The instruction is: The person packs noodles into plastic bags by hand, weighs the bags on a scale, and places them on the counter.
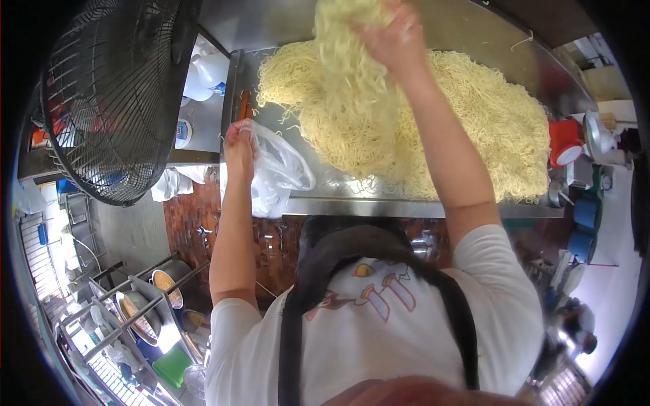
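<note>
A large heap of thin yellow noodles (484,122) covers much of the metal tray table (325,186). Above the heap, my right hand (396,40) grips a lifted bunch of noodles (352,74), blurred by motion, with strands hanging down to the pile. At the tray's left side my left hand (239,141) is closed on the edge of a clear plastic bag (277,166), which hangs open over the front rim. A brown-orange strip (244,105) lies just beyond my left hand.
A large black fan (112,101) stands at the left. White bottles (203,74) are on a surface beside it. Red container (565,142) and metal ware are at the tray's right end. A metal rack (135,318) with bowls stands at lower left.
</note>
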A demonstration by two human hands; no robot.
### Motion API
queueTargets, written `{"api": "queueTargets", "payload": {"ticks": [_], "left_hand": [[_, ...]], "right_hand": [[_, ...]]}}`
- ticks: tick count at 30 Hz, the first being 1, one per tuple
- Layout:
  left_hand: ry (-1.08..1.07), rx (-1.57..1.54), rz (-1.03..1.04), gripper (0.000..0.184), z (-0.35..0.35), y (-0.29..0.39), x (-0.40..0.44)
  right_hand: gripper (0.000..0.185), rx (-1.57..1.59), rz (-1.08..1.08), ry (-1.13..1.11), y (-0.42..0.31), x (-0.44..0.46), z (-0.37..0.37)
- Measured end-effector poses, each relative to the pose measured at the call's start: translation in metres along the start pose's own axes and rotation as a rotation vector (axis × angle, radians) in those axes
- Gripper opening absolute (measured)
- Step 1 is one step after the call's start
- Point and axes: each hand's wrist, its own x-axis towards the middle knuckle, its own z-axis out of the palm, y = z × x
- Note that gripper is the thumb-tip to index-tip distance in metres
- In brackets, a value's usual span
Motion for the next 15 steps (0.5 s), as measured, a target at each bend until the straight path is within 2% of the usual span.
{"api": "queueTargets", "payload": {"ticks": [1, 3, 5, 8, 11, 14, 15], "left_hand": [[-0.007, 0.004, 0.029, 0.006, 0.000, 0.003, -0.006], [-0.018, 0.001, 0.036, 0.006, -0.006, -0.002, -0.018], [-0.041, -0.006, -0.009, 0.007, -0.016, -0.015, -0.032], [-0.014, -0.076, -0.118, 0.008, -0.016, -0.016, -0.047], [0.018, -0.056, -0.074, 0.006, -0.016, -0.014, -0.044], [0.094, -0.051, 0.000, 0.013, -0.025, -0.006, -0.044], [0.084, -0.063, 0.021, 0.022, -0.033, -0.011, -0.033]], "right_hand": [[0.060, 0.029, -0.081, -0.097, 0.028, -0.010, 0.023], [0.067, -0.490, -0.127, -0.423, 0.115, -0.015, 0.062], [0.072, -0.420, 0.016, -0.380, 0.130, -0.044, 0.074], [0.077, -0.726, 0.114, -0.282, 0.134, -0.058, 0.137], [0.074, -0.728, 0.004, -0.411, 0.219, -0.042, 0.192], [0.064, -0.004, 0.155, -0.345, 0.219, -0.024, 0.165], [0.060, 0.052, 0.085, -0.224, 0.208, -0.021, 0.148]]}}
